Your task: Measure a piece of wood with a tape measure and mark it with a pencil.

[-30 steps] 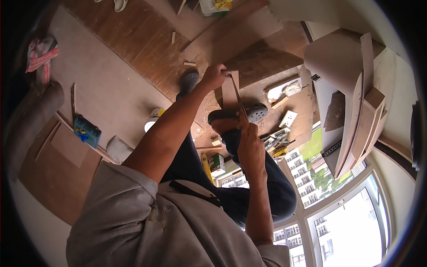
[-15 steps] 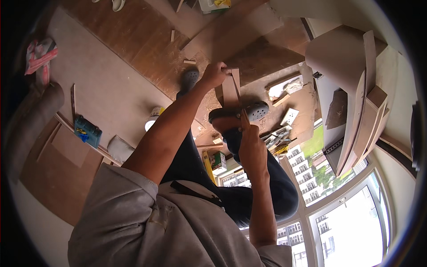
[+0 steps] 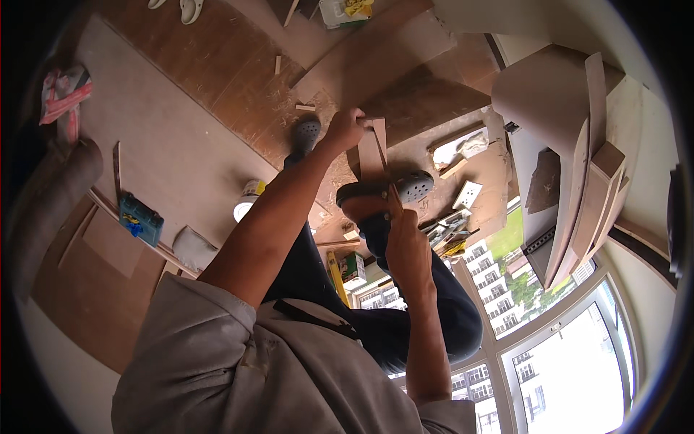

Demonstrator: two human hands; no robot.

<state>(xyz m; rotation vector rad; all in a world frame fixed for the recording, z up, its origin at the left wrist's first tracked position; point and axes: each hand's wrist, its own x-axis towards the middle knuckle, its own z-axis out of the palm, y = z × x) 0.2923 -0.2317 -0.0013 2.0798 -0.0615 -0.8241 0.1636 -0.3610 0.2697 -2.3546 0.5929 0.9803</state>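
Note:
A pale wooden board (image 3: 371, 153) lies under my grey clog (image 3: 414, 186), which is on my raised foot. My left hand (image 3: 344, 130) is closed on the board's far left edge. In my right hand (image 3: 409, 242), the fingers are wrapped round the handle of a hand saw (image 3: 381, 153). The saw's thin, dark blade lies slantwise over the board and points away from me. Its far tip comes close to my left hand. Whether the teeth are in the wood I cannot tell.
Wood offcuts and shavings litter the brown floor (image 3: 238, 76). A white tub (image 3: 244, 210) and a teal toolbox (image 3: 142, 218) stand to the left. Right of my foot are a white socket plate (image 3: 468, 194) and several tools. Stacked boards (image 3: 596, 184) lean at the right, near the window (image 3: 564, 362).
The whole view has shifted slightly. Both hands, the saw and the board keep almost the same places relative to one another.

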